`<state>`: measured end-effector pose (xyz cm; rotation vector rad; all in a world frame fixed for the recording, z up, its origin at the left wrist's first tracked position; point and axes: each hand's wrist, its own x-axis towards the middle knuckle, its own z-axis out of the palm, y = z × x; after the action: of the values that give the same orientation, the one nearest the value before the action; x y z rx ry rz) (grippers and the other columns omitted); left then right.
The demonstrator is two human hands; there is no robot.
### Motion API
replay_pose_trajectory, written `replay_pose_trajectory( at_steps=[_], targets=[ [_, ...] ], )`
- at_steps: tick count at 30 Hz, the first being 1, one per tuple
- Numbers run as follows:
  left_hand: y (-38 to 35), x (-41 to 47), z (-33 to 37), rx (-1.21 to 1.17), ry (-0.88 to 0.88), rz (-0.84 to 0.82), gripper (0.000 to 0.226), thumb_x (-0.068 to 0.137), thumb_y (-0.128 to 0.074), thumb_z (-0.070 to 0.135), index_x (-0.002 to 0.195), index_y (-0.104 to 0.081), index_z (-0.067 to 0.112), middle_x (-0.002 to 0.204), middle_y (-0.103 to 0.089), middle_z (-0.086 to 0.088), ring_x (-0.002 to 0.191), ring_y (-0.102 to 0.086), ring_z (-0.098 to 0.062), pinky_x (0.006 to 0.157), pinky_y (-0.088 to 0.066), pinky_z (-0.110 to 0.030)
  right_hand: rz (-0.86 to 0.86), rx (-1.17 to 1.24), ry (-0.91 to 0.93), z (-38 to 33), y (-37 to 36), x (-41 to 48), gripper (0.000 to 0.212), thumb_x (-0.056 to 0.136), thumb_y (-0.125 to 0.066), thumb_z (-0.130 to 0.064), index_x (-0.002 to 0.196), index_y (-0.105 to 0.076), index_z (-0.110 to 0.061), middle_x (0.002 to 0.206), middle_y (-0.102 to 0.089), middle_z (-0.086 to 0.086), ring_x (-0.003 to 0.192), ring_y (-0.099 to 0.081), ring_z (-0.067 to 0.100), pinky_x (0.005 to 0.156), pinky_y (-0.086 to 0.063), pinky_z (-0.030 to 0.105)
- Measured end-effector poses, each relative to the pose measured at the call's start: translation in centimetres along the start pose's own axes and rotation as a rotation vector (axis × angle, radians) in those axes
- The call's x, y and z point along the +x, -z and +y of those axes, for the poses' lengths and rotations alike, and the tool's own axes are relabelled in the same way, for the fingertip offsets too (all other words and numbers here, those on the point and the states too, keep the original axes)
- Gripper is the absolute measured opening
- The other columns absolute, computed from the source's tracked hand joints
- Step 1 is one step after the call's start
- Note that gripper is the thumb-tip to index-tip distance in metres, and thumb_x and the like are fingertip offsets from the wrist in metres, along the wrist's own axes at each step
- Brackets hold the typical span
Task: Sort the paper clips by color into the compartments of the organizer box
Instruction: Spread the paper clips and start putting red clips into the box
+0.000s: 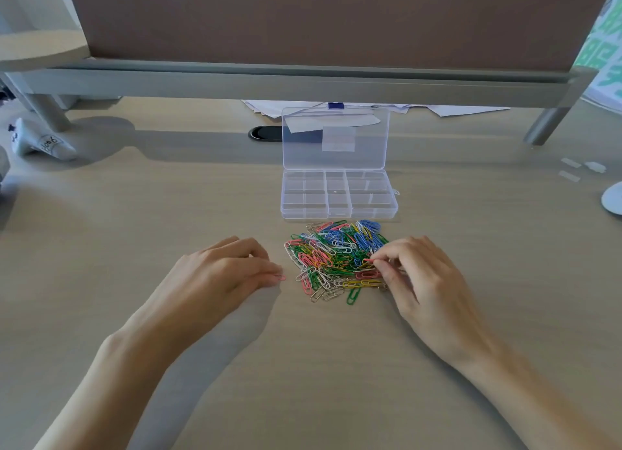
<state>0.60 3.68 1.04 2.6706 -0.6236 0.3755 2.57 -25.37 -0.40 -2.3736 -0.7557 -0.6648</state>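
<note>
Nearest on the desk, the left hand lies just left of the heap, its grip closed in a pinch on a pink clip that rests low against the surface. The right hand has its grip pinched on a red clip at the right edge of the pile of paper clips.

The main risk sits there: the clips lie tangled and overlapping, so lifting the red one could drag hooked neighbours up with it, scattering them or carrying a wrong colour into the box. Pink and red also look close in shade, and could easily be mixed or split by mistake.

Just beyond the pile stands the organizer box, its compartments apparently empty apart from a tiny speck. The cells are small and the walls clear, so a dropped clip might bounce or straddle a divider. A reaching wrist could also knock the upright lid and shift the light box
</note>
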Motion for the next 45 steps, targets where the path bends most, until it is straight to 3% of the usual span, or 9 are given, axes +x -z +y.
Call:
replay_pose_trajectory(
  at_steps=[3, 6, 15, 22, 32, 40, 45],
  targets=[
    [0.3, 0.0, 0.1, 0.008, -0.021, -0.002, 0.028, 0.092, -0.042, 0.053, 0.096, -0.068, 0.044, 0.098, -0.057, 0.027, 0.090, -0.054, 0.005, 0.060, -0.050, -0.030, 0.027, 0.057, -0.041, 0.3, 0.0, -0.1, 0.019, 0.095, -0.052, -0.025, 0.096, -0.067, -0.013, 0.089, -0.062, -0.009, 0.081, -0.055, 0.013, 0.074, -0.046, 0.029],
    [0.4, 0.1, 0.5, 0.084, -0.078, 0.008, 0.030, 0.097, -0.038, 0.046, 0.092, -0.067, 0.040, 0.095, -0.059, 0.023, 0.088, -0.054, 0.002, 0.053, -0.049, -0.029, 0.001, 0.063, -0.010, 0.5, 0.1, -0.2, 0.019, 0.095, -0.053, -0.024, 0.099, -0.068, -0.013, 0.092, -0.064, -0.009, 0.084, -0.057, 0.014, 0.074, -0.047, 0.034],
    [0.2, 0.4, 1.2, 0.296, -0.168, 0.021, 0.032, 0.098, -0.041, 0.033, 0.081, -0.067, 0.024, 0.082, -0.060, 0.011, 0.072, -0.059, -0.013, 0.036, -0.040, -0.032, -0.097, -0.149, 0.168, 1.1, 0.9, -0.3, 0.015, 0.093, -0.056, -0.023, 0.095, -0.071, -0.020, 0.093, -0.065, -0.012, 0.086, -0.058, 0.019, 0.067, -0.043, 0.037],
    [-0.7, 0.8, 1.3, 0.344, -0.191, 0.053, 0.027, 0.097, -0.045, 0.026, 0.082, -0.066, 0.020, 0.079, -0.058, 0.007, 0.070, -0.057, -0.014, 0.035, -0.040, -0.033, -0.128, -0.203, 0.118, 1.0, 0.1, -0.3, 0.020, 0.087, -0.061, -0.017, 0.103, -0.072, -0.025, 0.093, -0.062, -0.013, 0.089, -0.055, 0.016, 0.069, -0.038, 0.034],
    [-1.0, 0.8, 1.3, 0.346, -0.221, 0.007, 0.021, 0.098, -0.045, 0.022, 0.092, -0.065, 0.020, 0.085, -0.058, 0.006, 0.072, -0.060, -0.015, 0.036, -0.043, -0.035, -0.150, -0.155, -0.006, 0.8, -0.1, 0.5, 0.026, 0.090, -0.048, -0.040, 0.089, -0.069, -0.026, 0.088, -0.063, -0.014, 0.087, -0.056, 0.018, 0.068, -0.043, 0.037],
    [-0.8, 0.9, 1.8, 0.279, -0.152, 0.015, 0.015, 0.089, -0.051, 0.021, 0.089, -0.066, 0.025, 0.086, -0.060, 0.011, 0.077, -0.059, -0.009, 0.037, -0.042, -0.031, -0.189, -0.173, -0.056, 0.7, -0.2, 0.9, 0.003, 0.086, -0.069, -0.029, 0.087, -0.071, -0.027, 0.086, -0.062, -0.014, 0.087, -0.050, 0.017, 0.068, -0.037, 0.033],
    [-0.6, 0.6, 2.1, 0.119, -0.089, 0.086, 0.011, 0.085, -0.055, 0.024, 0.086, -0.065, 0.028, 0.088, -0.061, 0.016, 0.079, -0.058, -0.004, 0.043, -0.046, -0.032, -0.255, -0.174, -0.081, 0.7, -0.3, 1.1, 0.005, 0.085, -0.070, -0.027, 0.088, -0.066, -0.028, 0.088, -0.059, -0.016, 0.091, -0.044, 0.012, 0.071, -0.032, 0.030]
  ],
)
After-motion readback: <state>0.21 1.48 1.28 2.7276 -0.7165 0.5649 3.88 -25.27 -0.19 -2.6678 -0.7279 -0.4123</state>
